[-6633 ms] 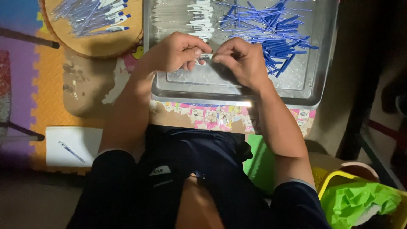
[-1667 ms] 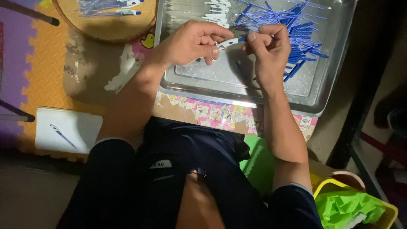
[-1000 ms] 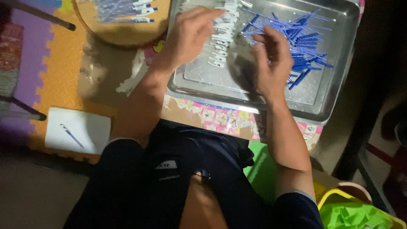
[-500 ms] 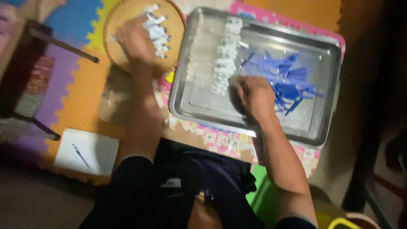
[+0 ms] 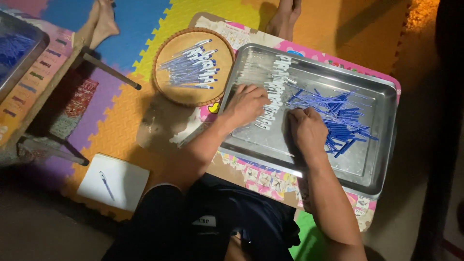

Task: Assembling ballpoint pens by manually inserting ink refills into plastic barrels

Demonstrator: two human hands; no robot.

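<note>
A metal tray (image 5: 372, 166) lies on a low board in front of me. A row of white pen pieces (image 5: 276, 89) runs down its middle, and a pile of thin blue sticks (image 5: 340, 116) lies on its right side. My left hand (image 5: 246, 104) rests on the tray, its fingertips touching the lower end of the white row. My right hand (image 5: 307, 129) is knuckles-up with fingers curled at the left edge of the blue pile; whatever is under the fingers is hidden. A round woven basket (image 5: 166, 89) left of the tray holds several finished blue-and-white pens (image 5: 193, 67).
A white pad (image 5: 125, 186) with a pen on it lies on the coloured foam mat at lower left. A low table (image 5: 34, 92) with another tray of blue sticks stands at far left. Another person's feet (image 5: 104, 19) show at the top.
My left hand has come back from over the basket to the white row on the tray. My right hand stays at the blue pile. The view has tilted up.
</note>
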